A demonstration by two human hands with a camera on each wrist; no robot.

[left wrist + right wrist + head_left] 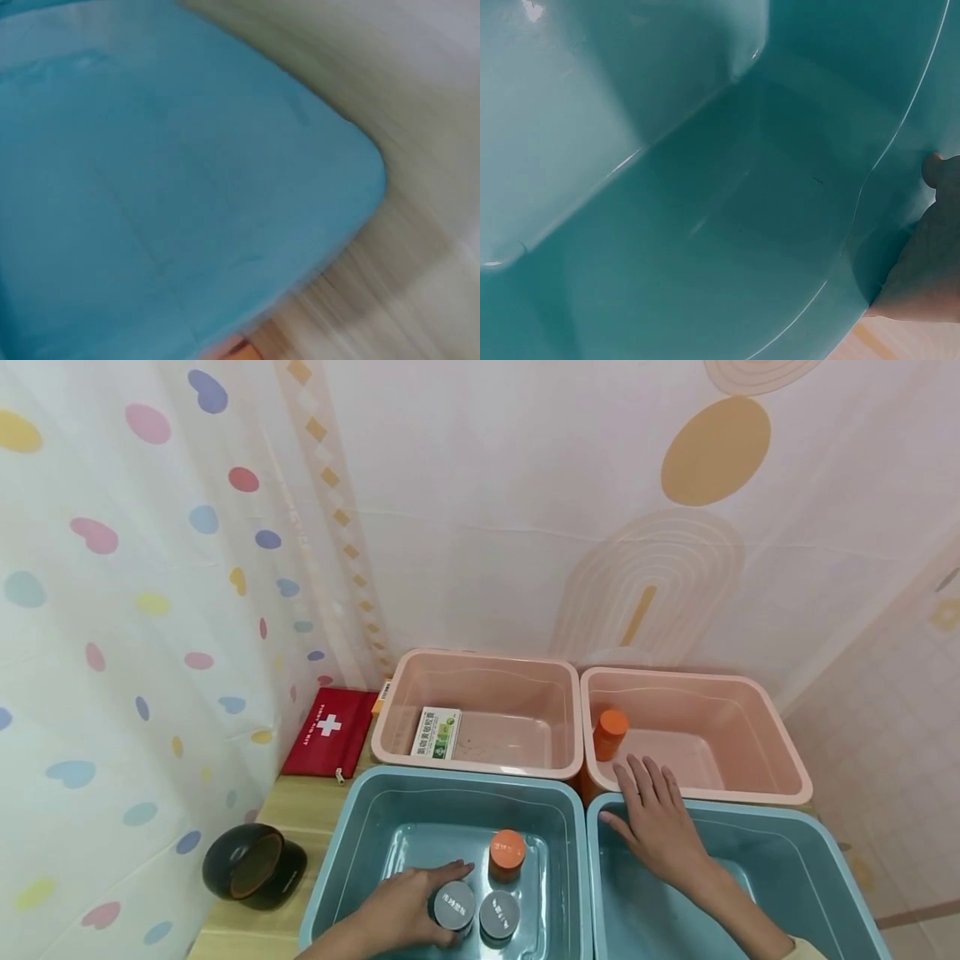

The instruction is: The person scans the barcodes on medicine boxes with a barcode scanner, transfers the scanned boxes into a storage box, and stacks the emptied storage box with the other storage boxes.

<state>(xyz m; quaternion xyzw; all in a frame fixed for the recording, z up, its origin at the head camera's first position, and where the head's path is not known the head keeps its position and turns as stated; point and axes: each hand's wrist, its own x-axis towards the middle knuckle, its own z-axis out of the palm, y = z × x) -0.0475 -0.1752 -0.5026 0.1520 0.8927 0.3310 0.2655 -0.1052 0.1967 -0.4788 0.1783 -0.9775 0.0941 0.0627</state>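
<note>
- Grey jar (455, 906), lid up, held between the thumb and forefinger of the left hand (408, 902), inside the left blue tub (465, 780).
- Second grey jar (499, 917) just beside it, in the same tub; orange jar (507, 853) a little behind the pair.
- Right hand (660, 831) rests on the rim of the right blue tub (765, 814), holding nothing: fingers straight, slightly apart, reaching over the near edge of the right pink tub (693, 675); thumb lower, at the blue wall.
- Orange bottle (611, 732) in that pink tub, near its left wall.
- Left pink tub (487, 658), behind the left blue one, has a white-and-green box (437, 732) near its left end.
- Red pouch (330, 731), white cross on it, lies left of the tubs on the wooden table (296, 810); black bowl (255, 864) sits nearer.
- Patterned curtain (465, 527) hangs behind and to the left.
</note>
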